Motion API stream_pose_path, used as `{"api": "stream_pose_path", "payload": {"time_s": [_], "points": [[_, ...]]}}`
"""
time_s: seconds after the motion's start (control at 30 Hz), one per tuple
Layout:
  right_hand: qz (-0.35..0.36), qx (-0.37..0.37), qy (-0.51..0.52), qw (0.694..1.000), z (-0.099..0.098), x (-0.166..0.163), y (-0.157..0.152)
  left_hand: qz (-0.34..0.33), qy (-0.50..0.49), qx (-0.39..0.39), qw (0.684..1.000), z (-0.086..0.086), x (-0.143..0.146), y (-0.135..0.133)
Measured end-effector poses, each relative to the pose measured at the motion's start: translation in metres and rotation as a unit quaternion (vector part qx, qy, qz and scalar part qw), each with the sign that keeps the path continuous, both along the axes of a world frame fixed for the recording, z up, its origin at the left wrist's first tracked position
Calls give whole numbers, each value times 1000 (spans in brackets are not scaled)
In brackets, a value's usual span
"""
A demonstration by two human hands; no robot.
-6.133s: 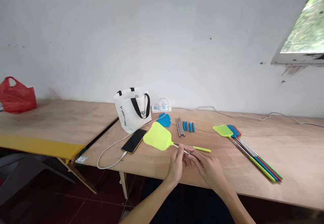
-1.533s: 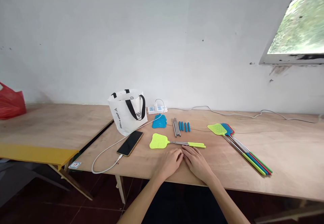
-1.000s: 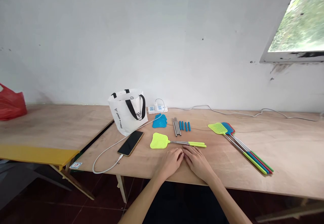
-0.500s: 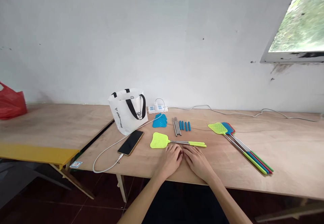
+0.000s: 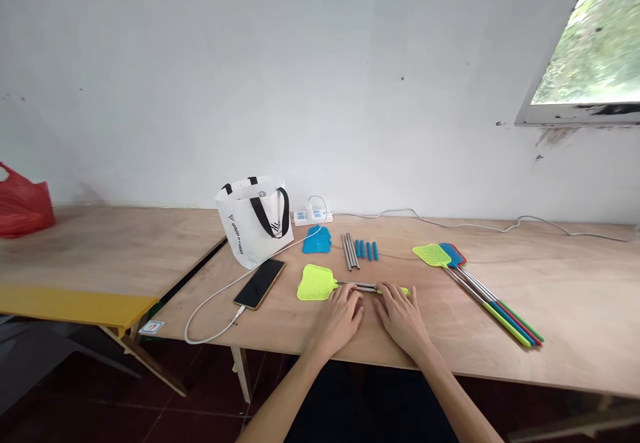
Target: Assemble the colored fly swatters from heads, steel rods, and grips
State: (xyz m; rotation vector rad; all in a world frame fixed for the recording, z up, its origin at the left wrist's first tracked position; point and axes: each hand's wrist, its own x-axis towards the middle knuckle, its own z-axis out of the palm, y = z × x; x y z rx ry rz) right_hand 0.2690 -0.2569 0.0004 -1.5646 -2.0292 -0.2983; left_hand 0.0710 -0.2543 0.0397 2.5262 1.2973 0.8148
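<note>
Yellow-green fly swatters (image 5: 317, 283) lie across the table in front of me, stacked together with their mesh ends to the left. My left hand (image 5: 341, 314) has its fingers curled over the metal rods near the mesh. Over the yellow-green handles bends my right hand (image 5: 401, 313), fingers closed on them; the thumbs and undersides of the grip are hidden. Beyond the hands are several loose metal rods (image 5: 350, 251), several short blue grips (image 5: 367, 250) and blue swatter heads (image 5: 317, 240).
More fly swatters (image 5: 480, 289), in yellow-green, blue, red and green, lie slanted on the right. To the left are a black phone (image 5: 260, 284) on a white cable and a white bag (image 5: 253, 226). A power strip (image 5: 313, 217) sits by the wall.
Both hands have moved forward onto the yellow-green swatters, and the right hand has shifted right, away from the left. The swatters have shifted slightly toward me.
</note>
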Motion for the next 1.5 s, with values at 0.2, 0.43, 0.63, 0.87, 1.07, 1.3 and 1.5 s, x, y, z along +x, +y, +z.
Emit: {"api": "stream_pose_path", "payload": {"time_s": [0.2,0.43,0.63,0.87,1.07,1.3,1.5], "points": [[28,1,8,1000,6,5,3,-7,21,6,1000,0,0,0],[104,-29,17,994,13,16,5,-39,-64,-27,997,5,1,-2],[93,-17,47,994,14,25,8,-115,-59,-68,989,6,2,-3],[-34,25,150,988,27,70,15,-105,-50,-95,989,9,2,-4],[-289,-45,116,949,40,128,1,-96,-61,-120,986,12,3,-5],[-367,-199,39,908,41,155,-13,-100,-75,-133,983,8,3,-3],[-356,-166,-41,919,34,151,-14,-99,-78,-138,982,9,3,-4]]}}
